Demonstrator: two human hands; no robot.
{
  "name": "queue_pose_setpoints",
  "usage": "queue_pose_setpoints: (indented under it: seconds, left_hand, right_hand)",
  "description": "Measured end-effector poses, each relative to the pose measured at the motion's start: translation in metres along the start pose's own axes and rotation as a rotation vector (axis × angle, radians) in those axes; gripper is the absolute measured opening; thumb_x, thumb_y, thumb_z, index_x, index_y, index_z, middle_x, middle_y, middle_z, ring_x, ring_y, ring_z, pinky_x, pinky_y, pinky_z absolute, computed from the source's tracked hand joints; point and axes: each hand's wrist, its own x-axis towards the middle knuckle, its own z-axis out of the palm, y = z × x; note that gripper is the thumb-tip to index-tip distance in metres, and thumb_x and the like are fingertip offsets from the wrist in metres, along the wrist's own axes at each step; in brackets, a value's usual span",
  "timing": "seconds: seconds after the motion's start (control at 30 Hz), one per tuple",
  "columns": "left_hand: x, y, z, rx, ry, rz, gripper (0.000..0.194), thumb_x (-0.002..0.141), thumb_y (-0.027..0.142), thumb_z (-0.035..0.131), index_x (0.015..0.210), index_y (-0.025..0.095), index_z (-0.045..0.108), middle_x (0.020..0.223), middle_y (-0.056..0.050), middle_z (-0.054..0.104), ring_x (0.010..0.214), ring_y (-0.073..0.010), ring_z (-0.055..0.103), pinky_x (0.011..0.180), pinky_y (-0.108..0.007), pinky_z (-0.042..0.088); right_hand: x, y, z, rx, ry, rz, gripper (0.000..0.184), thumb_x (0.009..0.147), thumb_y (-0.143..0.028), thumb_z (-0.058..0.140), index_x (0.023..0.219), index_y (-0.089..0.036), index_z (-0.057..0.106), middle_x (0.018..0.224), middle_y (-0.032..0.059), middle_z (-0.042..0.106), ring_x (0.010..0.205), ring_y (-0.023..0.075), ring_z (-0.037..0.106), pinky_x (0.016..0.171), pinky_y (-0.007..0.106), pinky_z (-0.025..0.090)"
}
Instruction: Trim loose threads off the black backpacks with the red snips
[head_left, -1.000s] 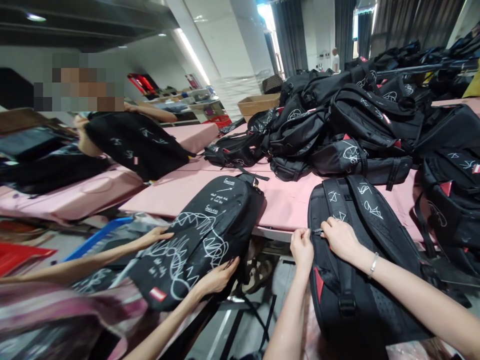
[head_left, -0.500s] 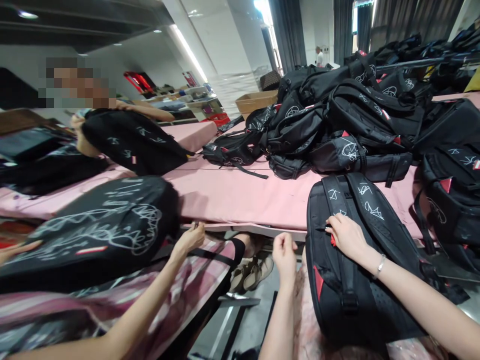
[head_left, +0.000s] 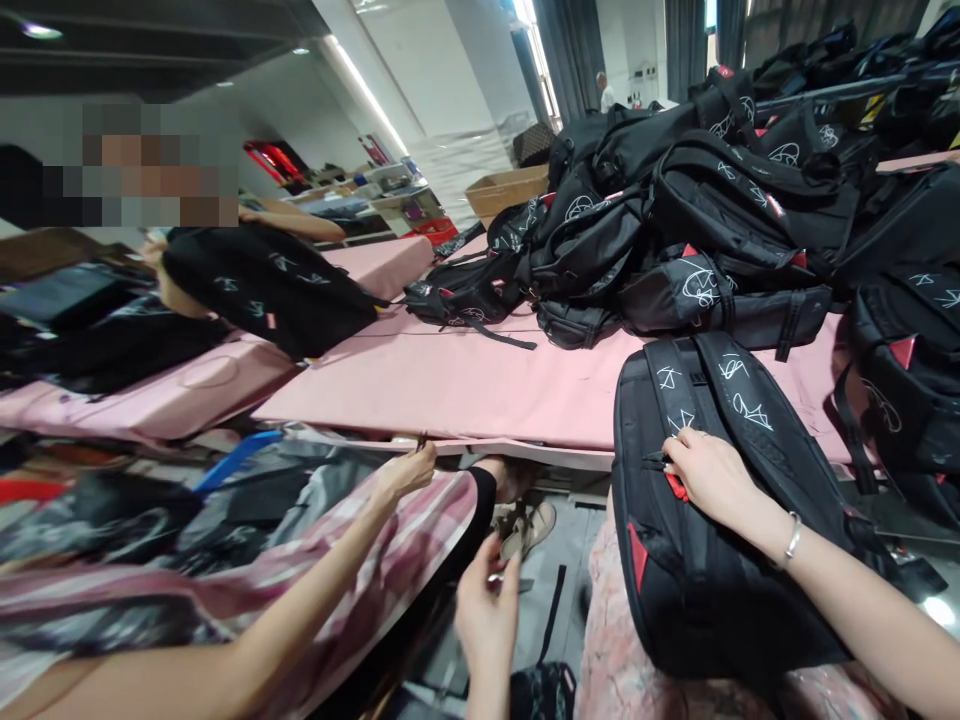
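Right fingers [head_left: 679, 447] gripping a tool over the bag, left hand standing clear

From where I'm standing, the right hand [head_left: 709, 477] is clearly the nearer one: the bag [head_left: 724, 585] is lying directly beneath its fingers, straps up. Its long axis is running away from the person, the far end leaning a little left. Ahead of the fingers, a shorter stretch is reaching over the edge of the pink table [head_left: 465, 385]; behind them, the longer stretch is coming back over the lap [head_left: 602, 605]. One white-marked strap [head_left: 670, 385] is passing just under the fingertips.

Those right fingers are bending tightly round the small tool [head_left: 677, 487], with its dark tip pointing left of them and a red part showing just below. Whether the tip is touching the cloth, I can't tell.

Down and left of them, well apart and off the bag, the left hand [head_left: 486, 605] is pointing upward. Its thumb and forefinger are standing partly apart, a gap showing between; I'm seeing nothing surely held there, though a thread would be too small to make out.

Left of and beyond those left fingers, a co-worker's hand [head_left: 411, 470] is pinching something small and dark. Past the right fingers, a heap of bags [head_left: 675, 235] is covering the table's far side.
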Motion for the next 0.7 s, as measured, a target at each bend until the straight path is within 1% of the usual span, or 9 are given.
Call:
queue_pose_setpoints:
  seconds: [0.07,0.13,0.2,0.27,0.37,0.47,0.6,0.63,0.7]
  left_hand:
    - [-0.001,0.041,0.016,-0.156,-0.125,0.192,0.034,0.079,0.043,0.054,0.102,0.018,0.061,0.101,-0.004,0.059,0.091,-0.0154,0.056,0.083,-0.028,0.045]
    - [0.001,0.085,0.034,-0.198,-0.187,0.460,0.019,0.083,0.031,0.054,0.096,0.021,0.063,0.098,0.000,0.060,0.091,-0.0105,0.056,0.084,-0.022,0.044]
    - [0.005,0.122,0.050,-0.202,-0.234,0.679,0.018,0.084,0.023,0.053,0.099,0.021,0.062,0.099,0.001,0.060,0.092,-0.0081,0.055,0.086,-0.019,0.043]
    - [0.011,0.147,0.062,-0.088,-0.250,0.831,0.020,0.084,0.023,0.052,0.102,0.018,0.061,0.097,0.000,0.060,0.090,-0.0092,0.055,0.083,-0.020,0.044]
    - [0.019,0.168,0.070,0.313,-0.267,0.939,0.020,0.084,0.026,0.051,0.100,0.019,0.062,0.088,-0.001,0.059,0.076,-0.0130,0.055,0.066,-0.024,0.044]
    - [0.020,0.182,0.069,0.607,-0.347,1.005,0.017,0.084,0.022,0.050,0.096,0.020,0.062,0.085,-0.001,0.057,0.071,-0.0167,0.053,0.059,-0.028,0.042]
    - [0.020,0.194,0.072,0.702,-0.437,1.113,0.010,0.081,0.016,0.050,0.081,0.014,0.059,0.079,-0.004,0.054,0.072,-0.0208,0.052,0.057,-0.032,0.040]
    - [0.021,0.194,0.074,0.691,-0.428,1.159,0.009,0.081,0.015,0.050,0.076,0.013,0.058,0.076,-0.004,0.053,0.070,-0.0208,0.051,0.056,-0.032,0.039]
    - [0.026,0.188,0.079,0.587,-0.356,1.246,0.010,0.080,0.014,0.050,0.072,0.013,0.056,0.073,-0.004,0.053,0.066,-0.0192,0.049,0.053,-0.030,0.036]
  right_hand:
    - [-0.001,-0.001,0.001,0.000,0.007,0.002,0.011,0.087,-0.021,0.044,0.087,-0.016,0.054,0.086,0.0048,0.048,0.077,0.0170,0.047,0.065,0.030,0.032]
    - [-0.002,-0.001,0.002,0.002,0.021,0.016,0.013,0.088,-0.021,0.042,0.088,-0.016,0.054,0.087,0.0053,0.048,0.077,0.0169,0.047,0.065,0.030,0.032]
    - [-0.004,-0.002,0.003,0.002,0.036,0.043,0.014,0.088,-0.021,0.041,0.089,-0.016,0.054,0.087,0.0056,0.049,0.077,0.0169,0.047,0.066,0.029,0.033]
    - [-0.005,-0.001,0.003,0.000,0.050,0.073,0.014,0.088,-0.022,0.041,0.091,-0.016,0.054,0.088,0.0057,0.049,0.077,0.0168,0.048,0.067,0.029,0.033]
    - [-0.006,-0.001,0.003,0.000,0.060,0.107,0.015,0.089,-0.025,0.042,0.093,-0.017,0.054,0.089,0.0051,0.049,0.075,0.0164,0.048,0.065,0.029,0.033]
    - [-0.006,-0.001,0.004,0.002,0.059,0.128,0.015,0.089,-0.026,0.042,0.093,-0.017,0.053,0.089,0.0050,0.049,0.074,0.0165,0.049,0.063,0.029,0.033]
    - [-0.006,-0.002,0.004,0.019,0.069,0.130,0.013,0.088,-0.024,0.044,0.092,-0.016,0.053,0.088,0.0056,0.049,0.075,0.0167,0.049,0.063,0.029,0.032]
    - [-0.006,-0.001,0.004,0.021,0.070,0.130,0.013,0.088,-0.024,0.044,0.092,-0.016,0.053,0.088,0.0057,0.049,0.076,0.0170,0.050,0.063,0.029,0.032]
    - [-0.006,-0.001,0.004,0.024,0.068,0.128,0.013,0.088,-0.024,0.044,0.091,-0.016,0.053,0.088,0.0056,0.049,0.077,0.0174,0.050,0.064,0.029,0.033]
